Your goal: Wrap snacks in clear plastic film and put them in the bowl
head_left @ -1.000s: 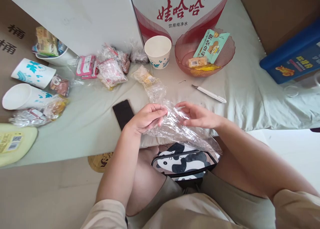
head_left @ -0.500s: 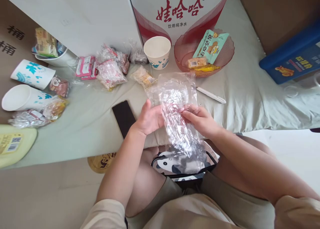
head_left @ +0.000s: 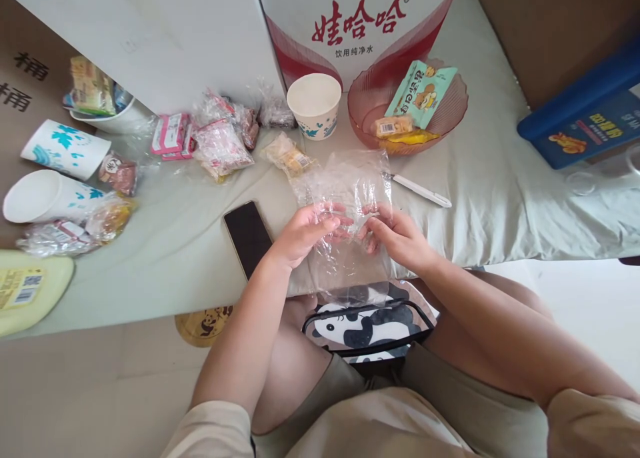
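Note:
A thin, clear plastic bag [head_left: 345,265] hangs crumpled between my hands at the edge of the cloth-covered surface. My left hand [head_left: 307,231] has the bag's left side between thumb and fingers. Opposite it, my right hand [head_left: 393,235] pinches the right side, its fingers partly behind the film. The upper part of the bag lies toward a small wrapped snack [head_left: 291,157] and a white-handled knife or cutter [head_left: 420,190]. Left of my left hand is a dark phone [head_left: 247,238].
A pink bowl [head_left: 360,115] with packaged snacks and a paper cup [head_left: 315,108] stand before a white-and-red carton [head_left: 300,25]. Several wrapped snacks [head_left: 223,145] and tipped paper cups [head_left: 65,148] lie left. A blue package [head_left: 590,118] is right. A panda-print bag or mat [head_left: 335,325] sits between the knees.
The plastic bag's lower end has risen from over the panda print and is spread wider and flatter. My left hand's fingers have closed from a more open pose onto the film.

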Available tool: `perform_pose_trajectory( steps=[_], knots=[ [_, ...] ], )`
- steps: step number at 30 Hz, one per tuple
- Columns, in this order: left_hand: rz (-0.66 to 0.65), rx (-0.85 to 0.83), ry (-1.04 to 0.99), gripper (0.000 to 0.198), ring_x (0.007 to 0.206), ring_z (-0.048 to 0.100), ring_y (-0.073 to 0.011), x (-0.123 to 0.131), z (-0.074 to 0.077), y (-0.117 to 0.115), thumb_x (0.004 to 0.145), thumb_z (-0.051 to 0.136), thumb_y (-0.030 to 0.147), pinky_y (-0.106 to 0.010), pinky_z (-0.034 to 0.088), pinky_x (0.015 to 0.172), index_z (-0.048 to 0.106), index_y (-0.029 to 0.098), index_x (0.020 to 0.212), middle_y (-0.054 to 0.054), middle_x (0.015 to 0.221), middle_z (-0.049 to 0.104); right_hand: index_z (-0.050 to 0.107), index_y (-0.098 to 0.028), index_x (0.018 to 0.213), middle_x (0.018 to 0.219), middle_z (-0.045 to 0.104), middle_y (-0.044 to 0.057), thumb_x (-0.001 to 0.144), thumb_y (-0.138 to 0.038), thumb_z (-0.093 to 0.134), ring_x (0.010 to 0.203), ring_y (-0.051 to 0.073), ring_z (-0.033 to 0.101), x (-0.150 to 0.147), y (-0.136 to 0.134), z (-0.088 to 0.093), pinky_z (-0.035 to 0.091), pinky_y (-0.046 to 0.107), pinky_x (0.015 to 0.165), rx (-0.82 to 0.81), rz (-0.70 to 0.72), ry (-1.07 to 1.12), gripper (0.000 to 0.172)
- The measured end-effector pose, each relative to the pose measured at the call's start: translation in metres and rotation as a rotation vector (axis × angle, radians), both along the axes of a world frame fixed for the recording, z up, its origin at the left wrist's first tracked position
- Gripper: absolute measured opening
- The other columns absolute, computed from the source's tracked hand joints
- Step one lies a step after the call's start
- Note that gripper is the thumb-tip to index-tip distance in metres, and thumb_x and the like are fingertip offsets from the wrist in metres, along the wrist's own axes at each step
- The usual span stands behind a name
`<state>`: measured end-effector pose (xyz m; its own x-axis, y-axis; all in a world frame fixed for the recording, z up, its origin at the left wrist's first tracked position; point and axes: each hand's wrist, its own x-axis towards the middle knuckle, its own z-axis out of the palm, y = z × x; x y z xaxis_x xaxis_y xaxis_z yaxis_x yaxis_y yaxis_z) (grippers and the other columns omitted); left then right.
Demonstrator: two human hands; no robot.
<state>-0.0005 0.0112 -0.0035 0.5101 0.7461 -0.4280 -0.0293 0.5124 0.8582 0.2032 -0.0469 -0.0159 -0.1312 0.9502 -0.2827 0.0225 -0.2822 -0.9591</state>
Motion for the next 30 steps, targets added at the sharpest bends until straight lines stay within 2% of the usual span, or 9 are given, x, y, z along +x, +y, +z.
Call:
perform_pose_trajectory(
  steps=[3,5,8,10,13,17,21,30],
  knots=[
    [0.082,0.064,0.067,0.050,0.080,0.076,-0.0183,0.000,0.003,0.000,0.074,0.084,0.048,-0.026,0.058,0.069,0.067,0.015,0.107,-0.010,0.098,0.080,0.058,-0.020,0.112,0.080,0.070,0.001,0.091,-0.057,0.061,0.061,0.015,0.065,0.002,0.000,-0.006,0.057,0.031,0.063,0.047,0.006,-0.057,0.043],
    [0.090,0.076,0.121,0.042,0.072,0.074,-0.0155,0.000,0.003,0.000,0.079,0.079,0.046,-0.024,0.055,0.063,0.067,0.015,0.104,-0.008,0.095,0.079,0.055,-0.023,0.123,0.100,0.070,0.006,0.087,-0.056,0.068,0.076,0.017,0.068,0.008,0.002,-0.011,0.058,0.033,0.071,0.140,-0.081,-0.110,0.050],
    [-0.024,0.057,0.176,0.035,0.059,0.070,-0.0115,-0.001,0.003,-0.001,0.082,0.075,0.042,-0.020,0.045,0.050,0.067,0.016,0.104,-0.007,0.094,0.079,0.043,-0.030,0.138,0.131,0.060,0.010,0.082,-0.052,0.075,0.094,0.019,0.068,0.021,0.007,-0.015,0.059,0.036,0.080,0.227,-0.213,-0.136,0.068],
    [-0.145,0.042,0.187,0.034,0.055,0.068,-0.0109,-0.001,0.003,-0.002,0.083,0.074,0.040,-0.019,0.039,0.044,0.067,0.016,0.106,-0.007,0.094,0.079,0.044,-0.033,0.139,0.137,0.057,0.010,0.082,-0.052,0.075,0.096,0.020,0.068,0.028,0.010,-0.014,0.059,0.039,0.083,0.204,-0.191,-0.115,0.068],
    [-0.275,0.037,0.164,0.034,0.053,0.068,-0.0110,-0.001,0.003,-0.003,0.085,0.071,0.039,-0.019,0.035,0.041,0.065,0.016,0.108,-0.007,0.092,0.079,0.056,-0.028,0.128,0.131,0.061,0.009,0.080,-0.049,0.076,0.089,0.019,0.067,0.033,0.013,-0.009,0.058,0.038,0.077,0.115,-0.084,-0.119,0.056],
    [-0.300,0.061,0.150,0.034,0.053,0.068,-0.0105,-0.003,0.002,-0.001,0.085,0.069,0.039,-0.018,0.032,0.039,0.066,0.015,0.110,-0.009,0.095,0.079,0.065,-0.020,0.102,0.115,0.067,0.008,0.077,-0.049,0.074,0.069,0.012,0.057,0.031,0.014,-0.003,0.051,0.033,0.066,0.028,-0.022,-0.189,0.039],
    [-0.291,0.090,0.173,0.035,0.054,0.068,-0.0105,-0.005,0.000,0.002,0.085,0.069,0.039,-0.018,0.029,0.039,0.067,0.014,0.110,-0.010,0.097,0.078,0.061,-0.018,0.081,0.120,0.067,0.010,0.073,-0.047,0.073,0.068,0.009,0.057,0.028,0.014,-0.001,0.047,0.031,0.066,0.000,-0.065,-0.207,0.033],
    [-0.316,0.103,0.218,0.041,0.057,0.067,-0.0098,-0.007,-0.001,0.004,0.083,0.072,0.043,-0.019,0.032,0.043,0.064,0.015,0.112,-0.010,0.102,0.079,0.057,-0.019,0.075,0.114,0.070,0.006,0.073,-0.037,0.069,0.079,0.013,0.066,0.031,0.014,-0.002,0.052,0.033,0.079,0.011,-0.213,-0.132,0.022]
  ],
)
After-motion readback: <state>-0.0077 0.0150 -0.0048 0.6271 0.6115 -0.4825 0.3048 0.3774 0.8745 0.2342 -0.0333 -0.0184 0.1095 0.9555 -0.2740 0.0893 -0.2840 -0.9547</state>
